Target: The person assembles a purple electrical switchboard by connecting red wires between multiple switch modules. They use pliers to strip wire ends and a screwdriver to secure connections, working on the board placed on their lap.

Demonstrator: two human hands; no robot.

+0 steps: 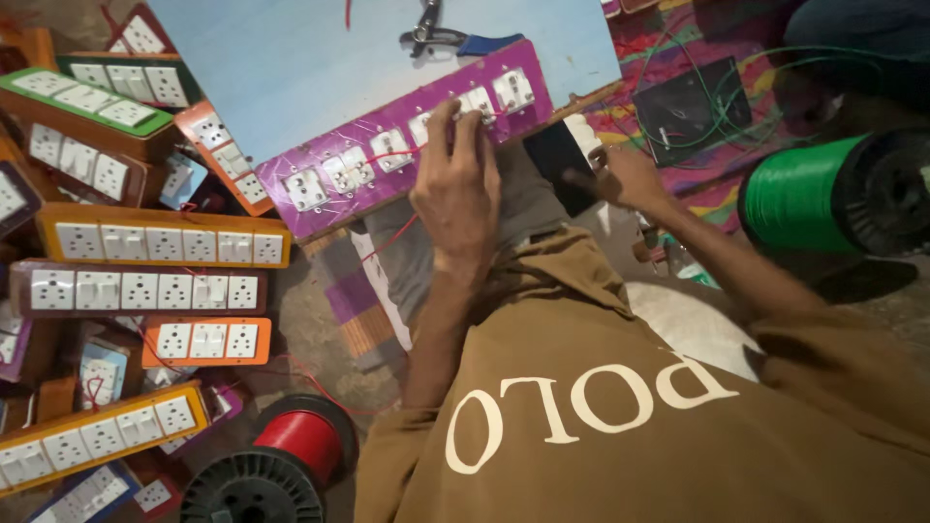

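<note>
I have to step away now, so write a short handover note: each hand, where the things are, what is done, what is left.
Left hand: fingers pressed on the purple switch board, which lies tilted on a pale blue panel; a red wire runs under the hand.
Right hand: out to the side by a dark flat object; what it grips is unclear.
Done: finished boards stacked on the left.
Left: the purple board is in hand. Red spool and green spool sit nearby.

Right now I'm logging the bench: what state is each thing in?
Purple switchboard: tilted against the pale blue board, red wire across its face.
Left hand: fingers on the switchboard.
Right hand: apart from the switchboard.
Green wire spool: on its side.
Red wire spool: wound.
</note>
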